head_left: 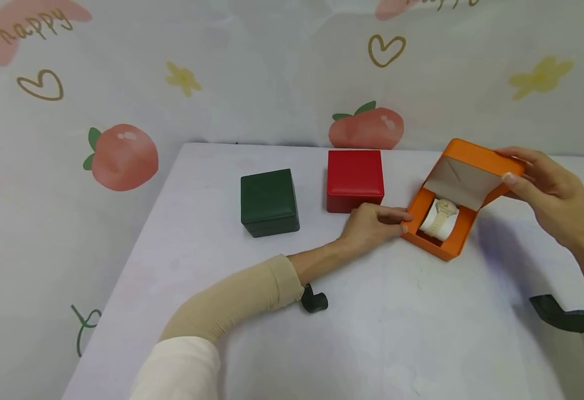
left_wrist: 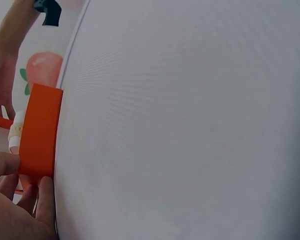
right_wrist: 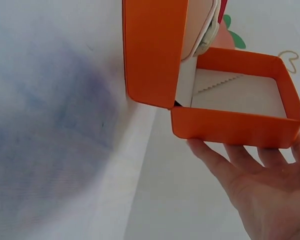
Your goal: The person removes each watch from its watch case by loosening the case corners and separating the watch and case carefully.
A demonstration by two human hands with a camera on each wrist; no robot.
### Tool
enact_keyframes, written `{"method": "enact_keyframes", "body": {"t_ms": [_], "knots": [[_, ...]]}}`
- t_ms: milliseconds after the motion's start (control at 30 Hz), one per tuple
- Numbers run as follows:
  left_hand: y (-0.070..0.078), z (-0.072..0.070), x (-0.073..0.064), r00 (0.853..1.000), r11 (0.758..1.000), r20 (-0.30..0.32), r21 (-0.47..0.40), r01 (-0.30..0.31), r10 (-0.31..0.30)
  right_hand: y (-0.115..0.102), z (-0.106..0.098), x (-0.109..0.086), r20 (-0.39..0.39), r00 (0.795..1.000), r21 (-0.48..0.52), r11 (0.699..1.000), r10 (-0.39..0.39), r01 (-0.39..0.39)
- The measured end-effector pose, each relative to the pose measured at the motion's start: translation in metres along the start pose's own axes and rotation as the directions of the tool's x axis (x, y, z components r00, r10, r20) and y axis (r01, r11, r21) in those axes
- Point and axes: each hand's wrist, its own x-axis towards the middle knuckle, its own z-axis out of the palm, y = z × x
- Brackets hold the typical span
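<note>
An orange watch box (head_left: 454,244) stands on the table at the right with its lid (head_left: 482,158) raised. Inside, a pale-strapped wristwatch (head_left: 444,210) is wrapped around a white cushion (head_left: 452,226). My left hand (head_left: 369,226) pinches the near left corner of the base; in the left wrist view its thumb lies at the upper edge and its fingers (left_wrist: 46,200) against the side. With my right hand (head_left: 554,189) I grip the lid's right side. The right wrist view shows the lid's pale lining (right_wrist: 240,95) and the fingers against its orange wall.
A closed red box (head_left: 355,175) stands just left of the orange one, behind my left hand. Farther left is a closed dark green box (head_left: 269,200). The white table (head_left: 372,333) meets a wall sheet printed with fruit and hearts (head_left: 271,72) at the back.
</note>
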Motion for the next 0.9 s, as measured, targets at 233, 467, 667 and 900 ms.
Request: {"method": "enact_keyframes", "body": {"t_ms": [233,467,667,900], "knots": [[0.002,0.002,-0.002,1.0,0.999,-0.007,0.031,0.019,-0.019,0.003,-0.006,0.001,0.039,0.999,0.051,0.999,-0.011,0.009],[0.003,0.002,-0.002,1.0,0.999,-0.002,0.036,0.009,-0.009,0.002,-0.007,0.005,0.013,0.999,0.075,0.996,0.043,-0.043],[0.002,0.002,-0.003,1.0,0.999,0.004,0.05,-0.007,0.007,0.001,0.0,0.003,-0.08,0.994,0.108,0.992,0.07,-0.062],[0.002,0.001,-0.003,1.0,0.998,0.008,0.065,-0.024,0.023,-0.007,0.009,0.0,-0.239,0.971,-0.219,0.973,0.017,-0.071]]}}
